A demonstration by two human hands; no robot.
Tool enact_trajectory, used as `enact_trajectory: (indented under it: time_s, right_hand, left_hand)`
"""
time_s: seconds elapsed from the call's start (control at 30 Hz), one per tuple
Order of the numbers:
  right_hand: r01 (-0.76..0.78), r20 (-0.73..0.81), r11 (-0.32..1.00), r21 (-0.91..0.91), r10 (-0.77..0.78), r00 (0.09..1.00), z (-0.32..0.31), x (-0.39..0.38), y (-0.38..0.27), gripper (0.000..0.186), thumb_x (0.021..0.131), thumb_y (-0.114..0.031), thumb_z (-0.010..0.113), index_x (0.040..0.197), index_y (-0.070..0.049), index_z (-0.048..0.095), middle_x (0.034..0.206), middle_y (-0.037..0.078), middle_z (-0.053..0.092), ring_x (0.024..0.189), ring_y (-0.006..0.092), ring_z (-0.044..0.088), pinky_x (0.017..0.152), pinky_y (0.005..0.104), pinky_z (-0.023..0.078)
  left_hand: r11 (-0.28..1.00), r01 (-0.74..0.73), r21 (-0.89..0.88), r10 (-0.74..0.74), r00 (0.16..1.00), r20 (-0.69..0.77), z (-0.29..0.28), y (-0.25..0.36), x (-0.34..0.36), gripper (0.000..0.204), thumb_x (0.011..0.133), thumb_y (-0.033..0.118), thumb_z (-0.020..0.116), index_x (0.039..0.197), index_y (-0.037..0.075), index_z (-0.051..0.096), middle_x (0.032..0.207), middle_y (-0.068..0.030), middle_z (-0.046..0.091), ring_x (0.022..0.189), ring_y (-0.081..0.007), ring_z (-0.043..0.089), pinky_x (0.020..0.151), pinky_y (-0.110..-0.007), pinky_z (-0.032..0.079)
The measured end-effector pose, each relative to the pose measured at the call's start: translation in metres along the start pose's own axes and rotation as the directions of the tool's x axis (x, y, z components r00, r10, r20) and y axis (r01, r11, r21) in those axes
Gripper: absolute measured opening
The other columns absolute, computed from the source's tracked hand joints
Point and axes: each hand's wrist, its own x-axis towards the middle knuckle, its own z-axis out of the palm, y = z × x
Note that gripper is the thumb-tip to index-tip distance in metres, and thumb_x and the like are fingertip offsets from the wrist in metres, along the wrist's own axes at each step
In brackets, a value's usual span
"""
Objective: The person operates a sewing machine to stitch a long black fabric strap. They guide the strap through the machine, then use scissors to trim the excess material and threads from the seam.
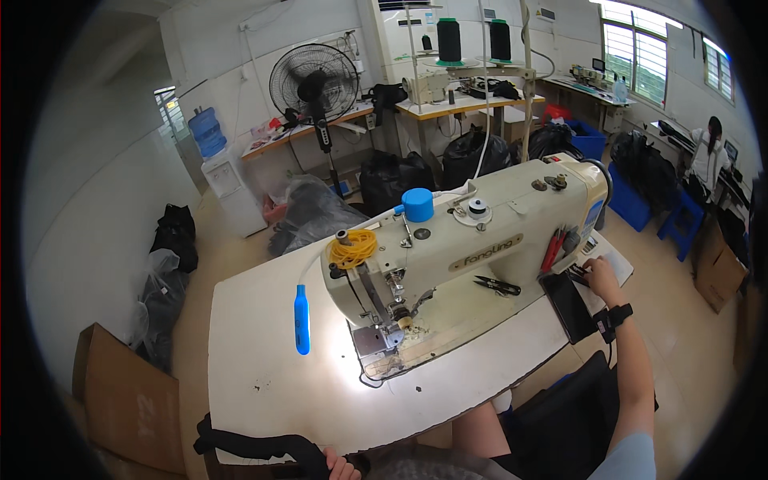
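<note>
At the bottom edge, my left hand (342, 466) is closed on a long black fabric piece (264, 445), which lies over the table's near left corner. My right hand (602, 282) reaches to the table's right end, its fingers bent down around a small dark thing I cannot make out. A black phone (570, 308) lies just left of that hand. Between my hands stands a cream sewing machine (480, 240). Black thread snips (498, 285) rest on its bed, and red-handled tools (552, 250) hang on its body near my right hand.
A blue-handled lamp (302, 320) lights the white table (264, 384) left of the needle. Yellow cord (353, 250) and a blue round object (418, 206) sit on the machine. A cardboard box (132, 400) stands at left. Behind are a fan (314, 80), black bags (396, 180) and another person (708, 160).
</note>
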Motion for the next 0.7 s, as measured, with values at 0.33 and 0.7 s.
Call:
enact_trajectory:
  time_s: [0.33,0.7]
  right_hand:
    - [0.169,-0.085,0.982,0.088,-0.161,0.983,-0.006,-0.004,-0.001,0.021,0.067,-0.006,0.068,0.088,-0.001,0.068,0.088,0.02,0.059,0.086,0.0358,0.057,0.078,0.0413,0.047]
    - [0.171,-0.029,0.985,-0.022,-0.171,0.985,-0.016,-0.02,-0.005,0.015,0.068,-0.009,0.068,0.081,-0.002,0.067,0.088,0.019,0.059,0.089,0.0369,0.058,0.079,0.0417,0.048]
  left_hand:
    - [0.998,-0.009,-0.059,0.008,1.0,-0.021,0.0,0.001,-0.002,0.024,0.1,0.02,0.034,0.081,0.01,0.043,0.055,-0.0024,0.042,0.042,-0.0129,0.039,0.05,-0.024,0.032]
    - [0.995,-0.024,-0.097,0.028,0.999,0.036,-0.009,-0.003,0.0,0.025,0.1,0.02,0.036,0.081,0.008,0.046,0.056,-0.0038,0.045,0.042,-0.0142,0.042,0.047,-0.026,0.033]
